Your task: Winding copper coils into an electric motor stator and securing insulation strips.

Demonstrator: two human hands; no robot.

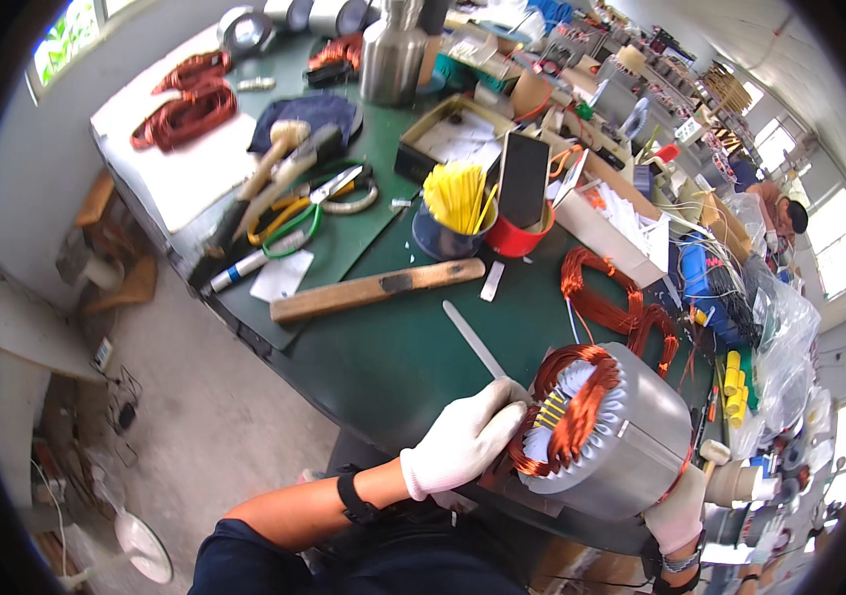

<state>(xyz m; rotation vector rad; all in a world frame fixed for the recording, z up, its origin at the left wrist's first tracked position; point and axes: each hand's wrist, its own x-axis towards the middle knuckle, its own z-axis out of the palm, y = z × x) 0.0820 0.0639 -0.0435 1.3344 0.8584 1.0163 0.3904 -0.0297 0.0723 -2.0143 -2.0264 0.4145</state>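
Observation:
A silver motor stator (631, 441) lies on its side at the table's near edge, its open end turned to the left. Copper winding coils (586, 412) bulge from that end, with pale slot liners and yellow strips among them. My left hand (467, 436), in a white glove, is closed around a thin flat pale strip (472, 337) beside the coils. The strip sticks out past the thumb, away from me. At the stator's far right end is my gloved right hand (678, 511), against the housing, its fingers mostly hidden.
Loose copper coils (601, 293) lie behind the stator. A wooden bar (378, 290), green-handled scissors (319, 203) and a mallet (279, 144) rest further left. Yellow strips fill a dark cup (448, 233) beside a red container (522, 238). A metal bottle (390, 59) stands at the back.

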